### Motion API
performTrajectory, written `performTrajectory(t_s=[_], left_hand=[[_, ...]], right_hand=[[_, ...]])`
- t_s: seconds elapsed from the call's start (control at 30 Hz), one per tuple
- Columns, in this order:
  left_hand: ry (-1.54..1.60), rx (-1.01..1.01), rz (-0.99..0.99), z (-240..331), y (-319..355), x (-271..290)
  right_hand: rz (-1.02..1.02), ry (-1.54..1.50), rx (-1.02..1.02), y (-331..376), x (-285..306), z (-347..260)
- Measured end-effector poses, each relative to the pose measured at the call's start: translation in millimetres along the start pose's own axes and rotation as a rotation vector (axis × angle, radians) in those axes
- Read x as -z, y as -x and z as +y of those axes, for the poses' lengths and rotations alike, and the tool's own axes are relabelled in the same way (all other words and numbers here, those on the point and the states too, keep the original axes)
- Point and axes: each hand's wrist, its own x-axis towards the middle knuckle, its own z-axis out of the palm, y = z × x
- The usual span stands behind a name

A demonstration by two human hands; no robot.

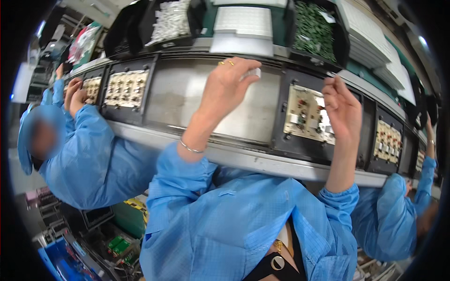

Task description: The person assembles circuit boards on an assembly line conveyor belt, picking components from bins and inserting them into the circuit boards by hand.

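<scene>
The left hand (pixel 227 86) pinches a small white component (pixel 253 72) over an empty conveyor pallet (pixel 187 93). The right hand (pixel 343 110) presses closed fingertips onto the partly populated circuit board (pixel 304 114) beside it, so insertion seems unfinished.

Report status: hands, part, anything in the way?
Left hand pinching a small white part over the conveyor. Right hand at the circuit board in its black carrier. Nothing between hands and board.
</scene>
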Motion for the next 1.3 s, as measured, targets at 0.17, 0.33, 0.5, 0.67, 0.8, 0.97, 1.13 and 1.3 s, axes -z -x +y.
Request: performTrajectory(t_s=[0.17,0.33,0.5,0.67,0.8,0.97,1.13,1.3], left_hand=[[-0.094,0.06,0.089,11,31,28],[-0.342,0.203,0.161,-14,77,73],[-0.65,0.442,0.149,-58,131,127],[-0.509,0.672,0.163,-73,151,146],[-0.516,0.693,0.192,-66,144,143],[-0.393,0.679,0.136,-35,134,138],[-0.244,0.505,0.031,-2,129,137],[-0.047,0.314,-0.157,5,110,196]], right_hand=[[0.11,-0.224,0.005,-3,33,-8],[0.104,0.155,0.098,1,-5,15],[0.022,0.456,0.126,4,-21,26],[0.0,0.589,0.035,3,-12,38],[0.002,0.703,0.008,9,-25,49],[-0.004,0.834,0.048,11,-44,69],[-0.028,1.103,0.049,10,-89,96],[0.008,1.228,-0.047,-11,-160,171]])
